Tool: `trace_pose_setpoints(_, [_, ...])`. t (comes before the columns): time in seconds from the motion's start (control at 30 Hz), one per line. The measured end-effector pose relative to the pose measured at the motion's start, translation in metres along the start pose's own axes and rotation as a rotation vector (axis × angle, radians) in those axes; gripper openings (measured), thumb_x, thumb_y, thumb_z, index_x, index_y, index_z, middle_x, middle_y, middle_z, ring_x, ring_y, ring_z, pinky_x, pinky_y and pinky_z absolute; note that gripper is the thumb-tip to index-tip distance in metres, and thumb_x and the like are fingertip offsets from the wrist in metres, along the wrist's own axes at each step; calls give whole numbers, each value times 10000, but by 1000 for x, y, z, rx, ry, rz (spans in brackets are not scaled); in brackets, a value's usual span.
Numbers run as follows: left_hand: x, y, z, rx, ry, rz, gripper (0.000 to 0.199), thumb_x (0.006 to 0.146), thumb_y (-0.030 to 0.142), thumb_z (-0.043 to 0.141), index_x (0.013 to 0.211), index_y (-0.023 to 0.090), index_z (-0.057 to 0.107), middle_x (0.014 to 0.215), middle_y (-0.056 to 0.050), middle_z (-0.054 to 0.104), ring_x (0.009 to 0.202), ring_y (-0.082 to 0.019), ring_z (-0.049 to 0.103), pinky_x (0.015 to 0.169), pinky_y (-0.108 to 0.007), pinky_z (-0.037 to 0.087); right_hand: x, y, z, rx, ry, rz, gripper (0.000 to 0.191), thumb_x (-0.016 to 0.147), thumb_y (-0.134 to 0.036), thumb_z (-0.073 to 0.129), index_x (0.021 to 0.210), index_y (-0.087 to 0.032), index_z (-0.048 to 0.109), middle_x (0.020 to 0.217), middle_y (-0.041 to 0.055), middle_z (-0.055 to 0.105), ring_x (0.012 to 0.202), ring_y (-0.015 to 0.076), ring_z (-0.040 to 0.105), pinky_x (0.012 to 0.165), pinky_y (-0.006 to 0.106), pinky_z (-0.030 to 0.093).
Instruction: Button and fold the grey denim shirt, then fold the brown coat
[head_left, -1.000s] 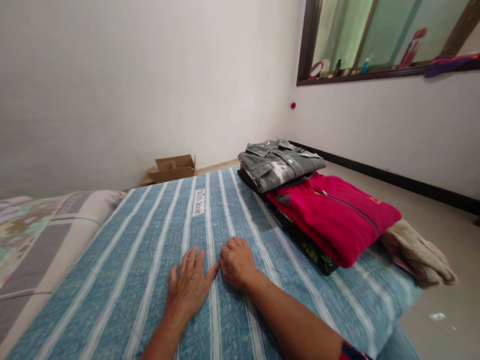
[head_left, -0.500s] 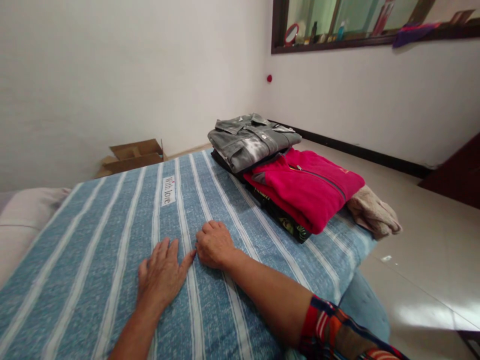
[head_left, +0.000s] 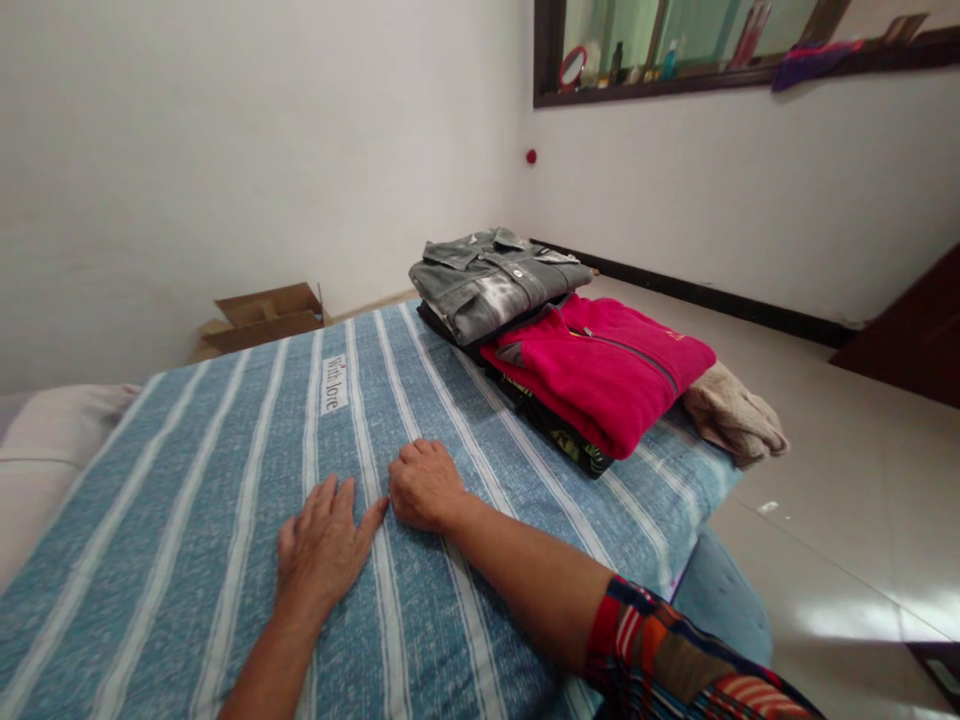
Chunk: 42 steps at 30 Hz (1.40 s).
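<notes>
My left hand (head_left: 322, 548) lies flat on the blue-and-white striped cover (head_left: 195, 470), fingers apart, holding nothing. Just right of its thumb, my right hand (head_left: 426, 484) rests on the same cover with its fingers curled under; whatever they hold, if anything, is hidden. Beyond my right hand sits a folded red jacket (head_left: 607, 365) on dark patterned clothing (head_left: 559, 430). A folded grey shirt (head_left: 495, 285) lies behind it, partly against the jacket. Beige fabric (head_left: 735, 410) hangs at the cover's right edge.
An open cardboard box (head_left: 266, 318) stands beyond the far edge, by the wall. Pale bedding (head_left: 56, 455) is at the left. Tiled floor (head_left: 832, 500) lies to the right, and a window ledge (head_left: 637, 92) holds small items.
The view has shifted slightly, so the clothes appear a little further left. Both hands keep their places on the cover.
</notes>
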<state>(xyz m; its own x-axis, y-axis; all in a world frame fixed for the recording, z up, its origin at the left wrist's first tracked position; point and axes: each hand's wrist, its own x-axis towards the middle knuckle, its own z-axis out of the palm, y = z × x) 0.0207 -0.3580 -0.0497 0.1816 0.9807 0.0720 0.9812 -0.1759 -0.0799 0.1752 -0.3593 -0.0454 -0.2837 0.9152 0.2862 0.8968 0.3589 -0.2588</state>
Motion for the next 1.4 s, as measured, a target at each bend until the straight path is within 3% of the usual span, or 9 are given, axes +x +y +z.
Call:
trace_pose_setpoints(0.47, [-5, 1, -4, 56, 12, 12, 626, 888, 452, 289, 1338, 49, 454, 1441, -195, 388, 1351, -283, 319, 1060, -443, 278, 1, -6, -3, -29, -18, -19, 260, 839, -315, 516, 1001, -130, 600, 1042, 125, 574, 1002, 257, 467, 844, 412, 389])
trace_pose_setpoints(0.73, [-11, -5, -2, 82, -15, -27, 568, 899, 429, 335, 1354, 111, 455, 1460, -153, 378, 1364, -258, 312, 1077, -438, 269, 5, -10, 7, -41, 20, -79, 252, 788, -313, 567, 940, -117, 609, 976, 132, 574, 953, 278, 478, 799, 427, 407])
trace_pose_setpoints(0.97, [-2, -18, 8, -126, 17, -57, 524, 841, 389, 413, 1256, 101, 554, 1409, -153, 452, 1328, -255, 381, 1089, -437, 286, 10, -8, 21, 57, 43, -36, 138, 802, -255, 551, 870, -154, 617, 912, 102, 580, 905, 260, 485, 762, 394, 396])
trace_pose_setpoints(1.03, [11, -18, 0, -284, 16, -91, 491, 828, 374, 417, 1189, 96, 598, 1344, -153, 525, 1271, -241, 458, 1079, -400, 320, 11, -9, 24, 75, 68, -23, 117, 817, -226, 525, 857, -166, 617, 891, 97, 583, 885, 255, 490, 755, 395, 391])
trace_pose_setpoints(1.13, [43, -3, -28, -558, 84, -82, 430, 794, 373, 460, 1099, 129, 639, 1217, -125, 628, 1161, -237, 557, 1041, -374, 379, 11, -10, 28, 93, 106, -7, 134, 808, -186, 513, 879, -167, 624, 894, 100, 590, 866, 256, 496, 739, 401, 391])
trace_pose_setpoints(1.23, [84, 30, -69, -848, 145, -38, 344, 722, 342, 562, 976, 140, 676, 1060, -103, 691, 1035, -248, 616, 945, -370, 455, 12, -12, 30, 108, 110, 6, 133, 782, -167, 529, 861, -160, 635, 889, 102, 595, 861, 266, 504, 732, 410, 395])
trace_pose_setpoints(1.3, [113, 57, -97, -1112, 134, -26, 256, 698, 321, 610, 872, 150, 689, 883, -72, 706, 887, -222, 645, 798, -325, 506, 13, -13, 30, 118, 97, 6, 132, 774, -147, 528, 839, -161, 641, 871, 103, 599, 856, 268, 512, 728, 409, 398])
trace_pose_setpoints(1.4, [159, 94, -127, -1445, 103, -138, 143, 634, 237, 690, 724, 130, 656, 689, -44, 648, 686, -169, 626, 610, -255, 481, 15, -14, 34, 129, 86, 12, 127, 757, -136, 541, 824, -166, 645, 860, 105, 603, 853, 271, 519, 725, 410, 402])
